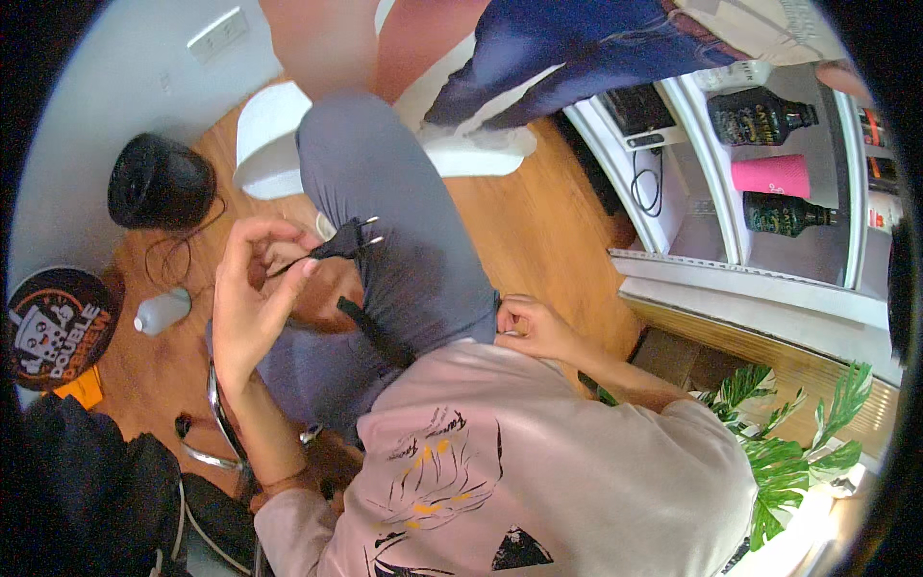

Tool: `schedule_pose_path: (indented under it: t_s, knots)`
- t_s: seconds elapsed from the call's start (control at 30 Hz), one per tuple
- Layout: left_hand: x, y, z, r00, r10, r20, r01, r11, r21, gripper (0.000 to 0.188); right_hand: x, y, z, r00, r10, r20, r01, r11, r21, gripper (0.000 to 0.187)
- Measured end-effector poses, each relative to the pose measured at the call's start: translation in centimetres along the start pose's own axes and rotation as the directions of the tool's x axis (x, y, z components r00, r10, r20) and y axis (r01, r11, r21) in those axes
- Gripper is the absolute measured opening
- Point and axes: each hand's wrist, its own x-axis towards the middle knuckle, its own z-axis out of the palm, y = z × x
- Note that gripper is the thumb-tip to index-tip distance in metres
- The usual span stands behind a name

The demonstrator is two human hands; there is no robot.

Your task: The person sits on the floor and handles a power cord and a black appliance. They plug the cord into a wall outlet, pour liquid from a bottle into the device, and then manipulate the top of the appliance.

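A black two-pin power plug (344,240) is pinched between the thumb and fingers of my left hand (255,288), above my grey-trousered leg (385,183). Its two metal pins point to the right, and a thin black cord runs back from it into my palm. My right hand (532,329) rests against my hip at the hem of my pale shirt (577,452). Its fingers are curled closed, and whatever they may hold is hidden. A black strap (377,332) lies across my lap.
A black cylindrical device (162,181) with a cord stands on the wooden floor at left, near a whitish bottle (162,313) and a round printed sign (63,329). White shelves (740,269) hold bottles and a pink cup (771,176). A leafy plant (779,471) is at right. Another person's dark-blue clothing (567,58) appears ahead.
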Motion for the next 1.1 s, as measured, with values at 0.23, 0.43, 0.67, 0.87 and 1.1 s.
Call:
schedule_pose_path:
  t_s: [0.23,0.43,0.67,0.87,1.1]
  knots:
    - [-0.4,-0.8,0.6,0.985,0.082,0.152,-0.105,0.983,0.151,0.022,0.9,-3.3,0.7,0.999,0.021,-0.038,-0.021,1.000,-0.004,0.019]
    - [-1.6,-0.4,0.8,0.985,-0.059,0.160,0.041,0.992,0.119,0.022,0.7,-2.1,0.7,0.980,-0.198,0.024,0.199,0.967,-0.157,0.011]
    - [-1.2,-1.7,1.1,0.976,-0.046,0.213,0.029,0.996,0.082,0.017,-0.9,-0.8,0.2,0.930,0.318,0.186,-0.348,0.924,0.161,0.018]
    - [-1.1,-3.3,3.2,0.943,0.101,0.316,-0.136,0.987,0.090,0.018,-0.5,-2.9,0.1,0.992,0.059,0.111,-0.051,0.996,-0.077,0.013]
    - [-0.8,-4.3,3.9,0.956,0.182,0.231,-0.226,0.957,0.180,0.018,-0.7,-1.9,0.4,0.955,0.270,0.123,-0.286,0.949,0.134,0.010]
